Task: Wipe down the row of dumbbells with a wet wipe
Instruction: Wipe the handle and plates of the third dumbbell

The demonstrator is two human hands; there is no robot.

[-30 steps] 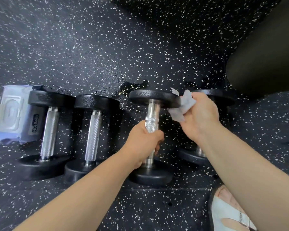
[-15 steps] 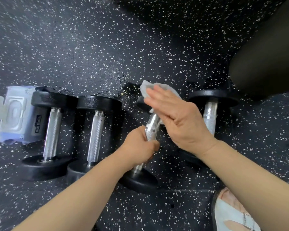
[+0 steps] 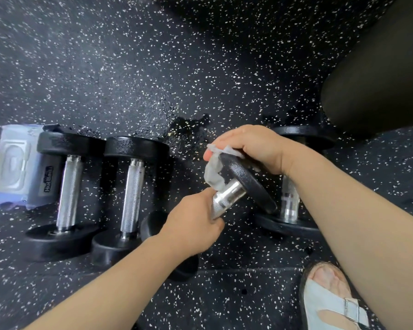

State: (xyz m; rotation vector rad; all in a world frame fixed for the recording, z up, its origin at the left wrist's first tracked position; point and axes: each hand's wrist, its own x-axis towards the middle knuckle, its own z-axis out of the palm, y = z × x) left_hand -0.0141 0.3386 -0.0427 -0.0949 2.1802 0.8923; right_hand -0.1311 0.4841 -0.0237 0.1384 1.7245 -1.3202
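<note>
Left hand (image 3: 191, 225) clamped on dumbbell (image 3: 247, 186) handle, tilted up mid-row. Right hand (image 3: 255, 148) grips wipe (image 3: 214, 173) over its top plate. Risk: wet handle slips and the weight lands on my foot (image 3: 327, 298).

Knurled chrome dumbbell handle (image 3: 227, 201), matt plates

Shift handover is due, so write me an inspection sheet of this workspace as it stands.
Surface: black speckled floor, with a dark wet-looking patch.
Job's things: leftmost dumbbell and second dumbbell lie side by side; third dumbbell tilted; fourth dumbbell partly behind the right forearm; wet wipe draped over the third's upper head; wipes pack beside the leftmost.
Clutter: nothing seen.
Hands: left hand grips the third dumbbell's handle; right hand holds the wet wipe against its head.
Cables: nothing seen.
Surroundings: sandalled foot; dark rounded object at upper right.
</note>
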